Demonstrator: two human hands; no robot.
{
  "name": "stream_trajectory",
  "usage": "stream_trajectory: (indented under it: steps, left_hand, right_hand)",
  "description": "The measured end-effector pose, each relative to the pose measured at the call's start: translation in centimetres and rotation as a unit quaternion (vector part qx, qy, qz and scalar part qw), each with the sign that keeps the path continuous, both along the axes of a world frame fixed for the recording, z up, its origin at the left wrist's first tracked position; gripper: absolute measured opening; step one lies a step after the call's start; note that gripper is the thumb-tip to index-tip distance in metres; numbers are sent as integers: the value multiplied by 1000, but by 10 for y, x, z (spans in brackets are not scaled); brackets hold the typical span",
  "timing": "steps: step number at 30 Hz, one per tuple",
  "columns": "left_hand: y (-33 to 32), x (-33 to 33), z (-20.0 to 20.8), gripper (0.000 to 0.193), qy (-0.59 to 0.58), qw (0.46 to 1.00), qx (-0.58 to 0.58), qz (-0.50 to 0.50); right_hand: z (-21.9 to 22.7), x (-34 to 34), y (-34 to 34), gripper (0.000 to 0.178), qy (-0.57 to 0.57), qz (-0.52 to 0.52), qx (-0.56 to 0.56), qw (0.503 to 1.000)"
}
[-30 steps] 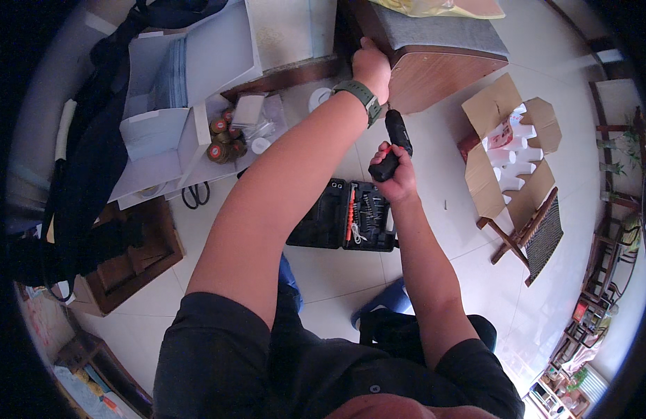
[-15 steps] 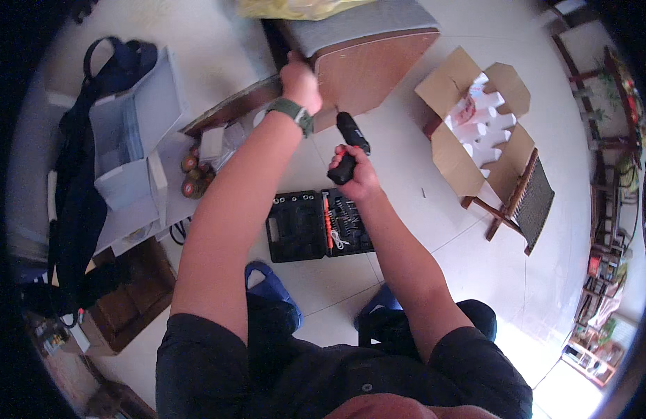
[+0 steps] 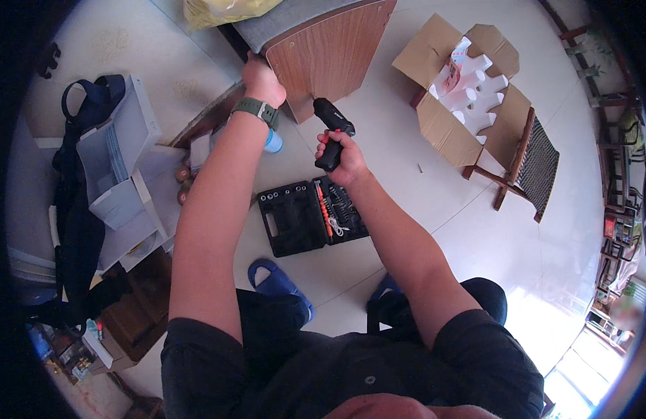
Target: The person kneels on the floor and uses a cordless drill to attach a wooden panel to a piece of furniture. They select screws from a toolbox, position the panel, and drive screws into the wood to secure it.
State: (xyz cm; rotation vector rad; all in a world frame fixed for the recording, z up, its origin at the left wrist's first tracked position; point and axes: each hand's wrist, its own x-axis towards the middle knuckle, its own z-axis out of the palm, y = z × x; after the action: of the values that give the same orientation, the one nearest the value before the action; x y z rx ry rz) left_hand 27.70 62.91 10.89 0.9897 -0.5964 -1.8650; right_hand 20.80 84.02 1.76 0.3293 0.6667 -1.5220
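Note:
In my right hand (image 3: pixel 347 162), the fingers wrap round the grip of a black cordless screwdriver (image 3: pixel 331 115). Its bit points away from me and meets, or nearly meets, the low part of a brown wood-grain panel (image 3: pixel 326 52). This panel forms the side of a piece of furniture with a grey top (image 3: pixel 270 17). My left hand (image 3: pixel 262 82) is at the panel's left edge, its fingers largely hidden there; a green-strapped watch (image 3: pixel 256 108) is on that wrist. Below the screwdriver, an opened black tool case (image 3: pixel 291 223) holds sockets, bits, an orange-handled tool and a white cable.
Right of the panel stands an open carton (image 3: pixel 445 136) of white bottle-shaped things, beside a woven-seat stool (image 3: pixel 536 167). A small dark piece (image 3: pixel 420 168) lies on the floor. White boxes (image 3: pixel 120 160) and a dark strap bag (image 3: pixel 82 188) crowd the left. A yellow bag (image 3: pixel 225 10) rests on top.
The whole view has shifted, so the panel and carton sit further left and higher. My right hand keeps its grip on the screwdriver near the panel; my left hand stays at the panel's edge.

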Motion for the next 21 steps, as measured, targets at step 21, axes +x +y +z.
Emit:
stream_trajectory:
  steps: [21]
  left_hand:
    - [-11,1,-24,42,119,990,-51,-61]
  right_hand:
    - [-71,-28,55,7,34,-75,140,987]
